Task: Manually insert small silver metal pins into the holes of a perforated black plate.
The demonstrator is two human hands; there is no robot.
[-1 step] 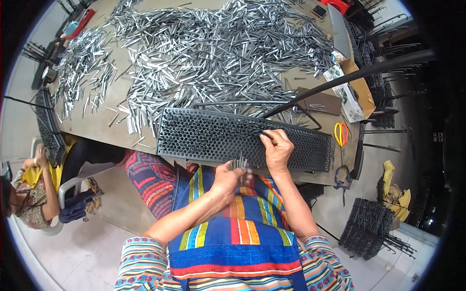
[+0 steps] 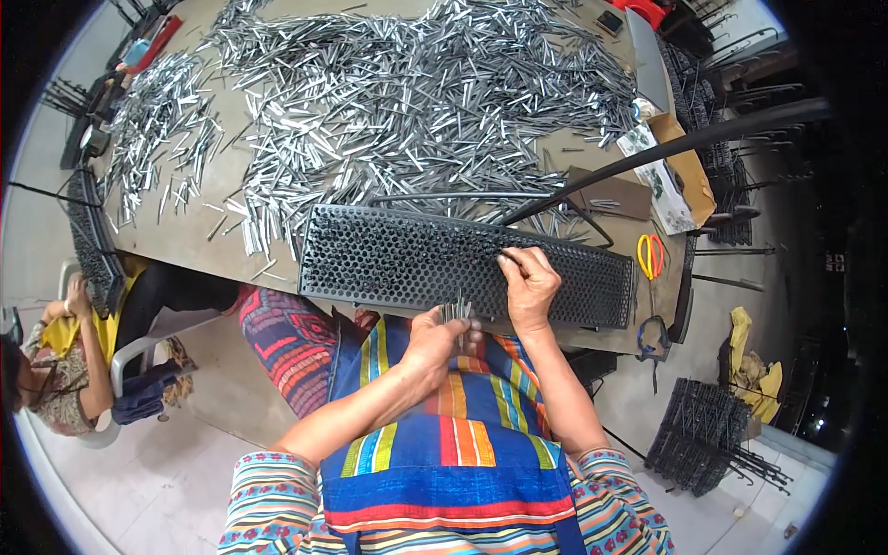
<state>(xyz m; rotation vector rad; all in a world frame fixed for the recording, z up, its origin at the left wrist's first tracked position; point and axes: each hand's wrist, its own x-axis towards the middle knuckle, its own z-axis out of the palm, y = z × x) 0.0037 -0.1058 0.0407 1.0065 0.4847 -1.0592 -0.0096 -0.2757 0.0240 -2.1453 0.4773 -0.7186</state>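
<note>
Pins (image 2: 457,309), thin and silver, stand as a small bundle in the left hand (image 2: 435,339), which is curled shut around them just below the near edge of the black tray (image 2: 398,259). That tray is the landmark: a long, flat rectangle of dark material, pierced all over with rows of small round holes, lying along the near side of the table (image 2: 199,231). The table is the largest thing, a wide brown top reaching away beyond the tray. Above the tray, a great loose heap of metal rods (image 2: 416,92) covers most of it, shiny, straight and lying in every direction. The left forearm comes up from the lower edge, bent across a striped apron (image 2: 453,444) of blue, orange and yellow. The right hand (image 2: 529,285) lies palm down on the tray's right half, fingers bent, fingertips pinched together against the holes; whether a pin sits between them cannot be told. To the right of the tray lie scissors (image 2: 650,253) with orange and yellow handles. Past the tray's left end, another person (image 2: 55,370) sits in yellow.
</note>
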